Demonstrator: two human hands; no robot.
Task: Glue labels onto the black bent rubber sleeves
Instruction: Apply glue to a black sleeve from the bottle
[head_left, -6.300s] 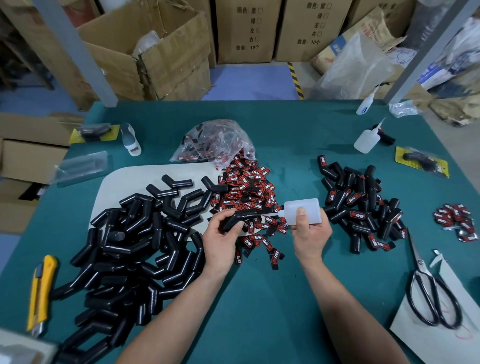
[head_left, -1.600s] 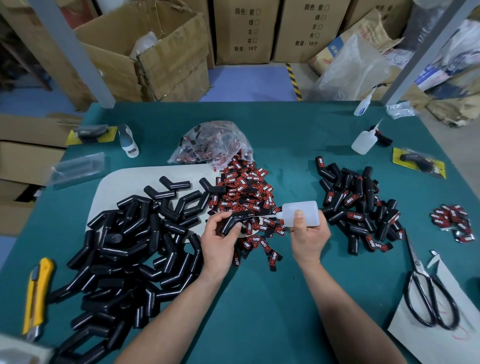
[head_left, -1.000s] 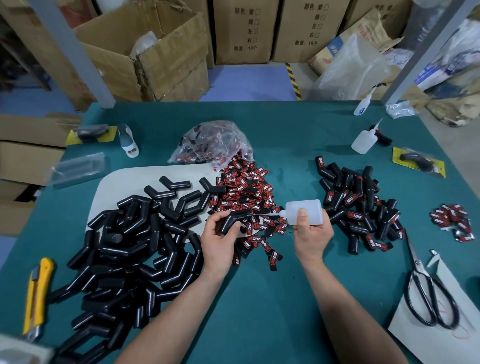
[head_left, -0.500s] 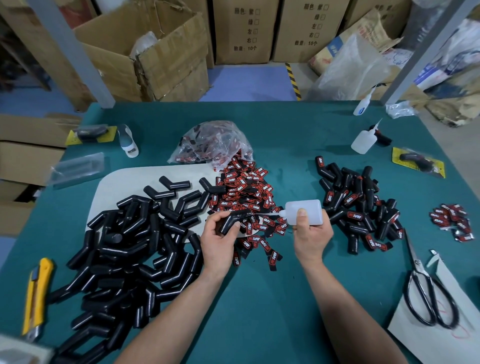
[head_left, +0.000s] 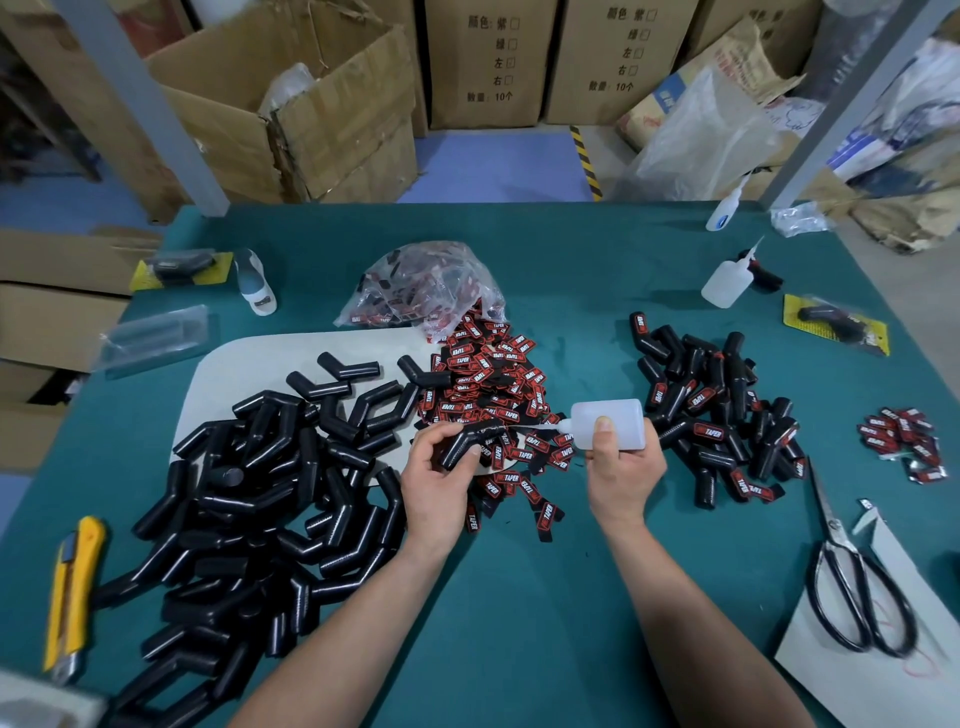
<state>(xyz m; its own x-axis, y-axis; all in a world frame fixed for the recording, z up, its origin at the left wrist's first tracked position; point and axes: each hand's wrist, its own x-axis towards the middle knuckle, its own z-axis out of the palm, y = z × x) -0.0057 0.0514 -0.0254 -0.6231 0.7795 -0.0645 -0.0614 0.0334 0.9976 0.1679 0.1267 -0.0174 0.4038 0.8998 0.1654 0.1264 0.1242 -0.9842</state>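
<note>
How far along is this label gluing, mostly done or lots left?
Done: the smaller pile of labelled sleeves on the right. In hand: the left hand holds one sleeve, the right hand aims the glue bottle at it. Left: the larger pile of bare sleeves, plus loose labels.

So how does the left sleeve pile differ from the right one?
The left pile is plain black, with no labels showing; the right pile carries red labels. The left pile is much larger than the right. It lies partly on a white board; the right pile sits straight on the green table. Both are black bent rubber sleeves.
</note>
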